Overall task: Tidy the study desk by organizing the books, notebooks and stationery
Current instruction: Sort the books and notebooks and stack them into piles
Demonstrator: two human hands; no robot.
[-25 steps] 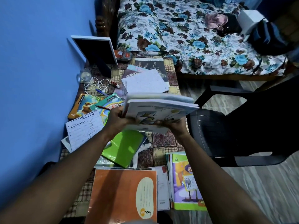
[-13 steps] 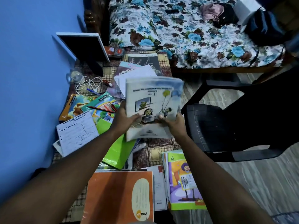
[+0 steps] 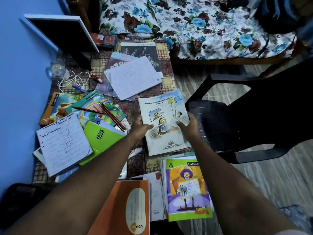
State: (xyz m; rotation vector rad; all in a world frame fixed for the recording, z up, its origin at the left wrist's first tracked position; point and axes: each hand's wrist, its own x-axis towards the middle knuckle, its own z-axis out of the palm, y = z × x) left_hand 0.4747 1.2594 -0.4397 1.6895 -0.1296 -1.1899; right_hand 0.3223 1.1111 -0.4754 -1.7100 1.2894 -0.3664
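Note:
A pale textbook [image 3: 163, 122] with a cartoon cover lies low over the desk's right edge, and both hands hold it. My left hand [image 3: 139, 128] grips its left edge, thumb on the cover. My right hand [image 3: 188, 125] grips its right edge. Near it lie a clown-cover notebook [image 3: 188, 189], an orange notebook [image 3: 128, 206], a green notebook [image 3: 101, 138], a white written notebook [image 3: 63, 143], rainbow-cover notebooks [image 3: 94, 109] with red pencils [image 3: 112, 116] on top, and loose white sheets [image 3: 133, 78] over further books.
The desk's patterned cloth [image 3: 137, 164] shows between the books. A dark slanted board [image 3: 64, 34] stands at the back left by the blue wall, with a white cable [image 3: 74, 80] and a blue pen [image 3: 79, 89]. A black plastic chair [image 3: 245, 116] is right of the desk, a floral bed [image 3: 194, 26] behind.
The textbook, held up nearly edge-on a second ago, tipped cover-up and has come down to lie low at the desk's right edge. Both hands kept their hold.

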